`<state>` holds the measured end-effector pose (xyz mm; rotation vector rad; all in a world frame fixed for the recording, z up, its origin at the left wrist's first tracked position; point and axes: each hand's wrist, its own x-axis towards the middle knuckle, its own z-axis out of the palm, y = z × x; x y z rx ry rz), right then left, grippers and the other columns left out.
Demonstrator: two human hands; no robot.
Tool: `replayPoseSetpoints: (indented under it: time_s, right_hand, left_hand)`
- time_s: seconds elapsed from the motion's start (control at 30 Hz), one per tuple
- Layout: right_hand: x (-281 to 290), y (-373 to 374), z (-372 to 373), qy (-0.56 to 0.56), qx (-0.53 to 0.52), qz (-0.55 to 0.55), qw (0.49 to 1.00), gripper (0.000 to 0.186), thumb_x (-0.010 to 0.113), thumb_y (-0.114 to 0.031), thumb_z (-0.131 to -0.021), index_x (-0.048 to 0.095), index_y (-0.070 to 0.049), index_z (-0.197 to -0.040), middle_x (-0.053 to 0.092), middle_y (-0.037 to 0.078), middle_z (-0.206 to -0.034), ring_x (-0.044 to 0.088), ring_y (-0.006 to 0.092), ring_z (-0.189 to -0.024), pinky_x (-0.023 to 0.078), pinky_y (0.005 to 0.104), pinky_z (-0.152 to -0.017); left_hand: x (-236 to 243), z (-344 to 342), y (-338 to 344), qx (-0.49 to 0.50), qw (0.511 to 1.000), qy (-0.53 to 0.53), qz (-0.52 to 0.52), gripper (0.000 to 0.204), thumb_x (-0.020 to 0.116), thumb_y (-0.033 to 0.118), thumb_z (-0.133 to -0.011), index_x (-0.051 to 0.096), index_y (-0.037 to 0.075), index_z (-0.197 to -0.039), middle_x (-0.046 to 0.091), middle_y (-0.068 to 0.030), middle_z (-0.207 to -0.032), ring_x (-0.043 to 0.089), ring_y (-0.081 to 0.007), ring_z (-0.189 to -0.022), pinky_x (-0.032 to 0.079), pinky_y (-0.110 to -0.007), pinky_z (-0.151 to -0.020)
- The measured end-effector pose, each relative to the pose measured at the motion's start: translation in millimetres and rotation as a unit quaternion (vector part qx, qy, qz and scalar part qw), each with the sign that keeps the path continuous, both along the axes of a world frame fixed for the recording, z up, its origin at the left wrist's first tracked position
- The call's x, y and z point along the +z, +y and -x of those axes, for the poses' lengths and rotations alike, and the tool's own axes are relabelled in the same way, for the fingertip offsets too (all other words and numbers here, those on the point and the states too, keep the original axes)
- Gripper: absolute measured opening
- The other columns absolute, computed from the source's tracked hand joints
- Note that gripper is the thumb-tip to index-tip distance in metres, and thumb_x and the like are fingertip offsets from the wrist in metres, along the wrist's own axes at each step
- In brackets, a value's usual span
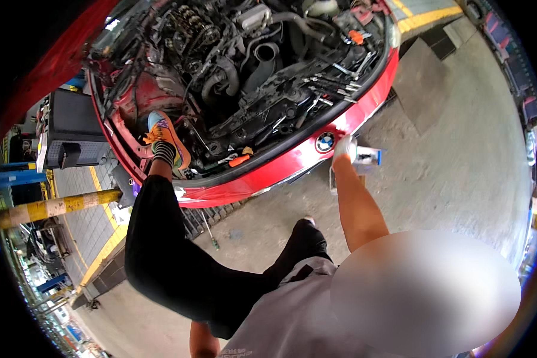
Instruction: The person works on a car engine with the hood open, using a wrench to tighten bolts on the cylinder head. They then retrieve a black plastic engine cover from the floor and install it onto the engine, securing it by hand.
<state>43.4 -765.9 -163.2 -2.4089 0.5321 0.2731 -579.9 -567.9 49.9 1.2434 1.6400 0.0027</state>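
The red front panel lies at ten o'clock from the white-gloved right hand, the nearer one, long axis running eight to two; finger spread cannot be told.

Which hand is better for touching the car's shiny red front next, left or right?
Probably the right hand: it is at the red front, beside the round badge. The left hand is out of view; just part of the left arm shows at the lower edge.
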Motion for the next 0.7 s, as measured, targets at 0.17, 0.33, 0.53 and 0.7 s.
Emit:
replayPoseSetpoints:
  time_s: [0.17, 0.33, 0.53, 0.7]
  right_hand:
    - [-17.0, -154.3, 101.4, -0.071, 0.539, 0.111, 0.832, 0.039, 0.045, -0.022, -0.104, 0.060, -0.008, -0.138, 0.067, 0.029, -0.121, 0.066, 0.0385, -0.117, 0.051, 0.0480, -0.104]
    - [-63.4, -361.5, 211.3, 0.135, 0.699, 0.174, 0.680, 0.034, 0.062, -0.035, -0.089, 0.074, -0.006, -0.101, 0.075, 0.021, -0.104, 0.073, 0.0397, -0.097, 0.057, 0.0521, -0.081]
    - [-53.7, -571.7, 313.0, 0.447, 0.583, 0.127, 0.667, 0.024, 0.054, -0.028, -0.097, 0.071, -0.011, -0.096, 0.073, 0.011, -0.084, 0.070, 0.0286, -0.074, 0.054, 0.0456, -0.062]
    - [1.7, -572.8, 347.6, 0.511, 0.203, 0.029, 0.835, 0.023, 0.053, -0.028, -0.100, 0.069, -0.011, -0.103, 0.072, 0.010, -0.085, 0.069, 0.0265, -0.069, 0.054, 0.0434, -0.059]
  left_hand:
    - [-11.9, 128.2, -203.7, 0.151, 0.987, 0.013, 0.063, 0.029, 0.050, 0.025, -0.103, 0.063, 0.005, -0.119, 0.064, -0.0147, -0.089, 0.061, -0.0277, -0.073, 0.051, -0.043, -0.067]
    - [-43.4, 176.7, -377.4, 0.201, 0.966, 0.011, 0.165, 0.029, 0.050, 0.027, -0.103, 0.063, 0.005, -0.117, 0.064, -0.0138, -0.084, 0.060, -0.0270, -0.067, 0.051, -0.043, -0.063]
    - [-51.0, 218.9, -463.2, 0.222, 0.953, 0.001, 0.205, 0.029, 0.050, 0.028, -0.103, 0.063, 0.005, -0.114, 0.064, -0.0128, -0.077, 0.059, -0.0261, -0.060, 0.051, -0.043, -0.057]
    - [-42.1, 326.5, -477.6, 0.272, 0.946, 0.021, 0.174, 0.029, 0.050, 0.030, -0.102, 0.063, 0.006, -0.111, 0.064, -0.0119, -0.071, 0.059, -0.0254, -0.054, 0.051, -0.043, -0.052]
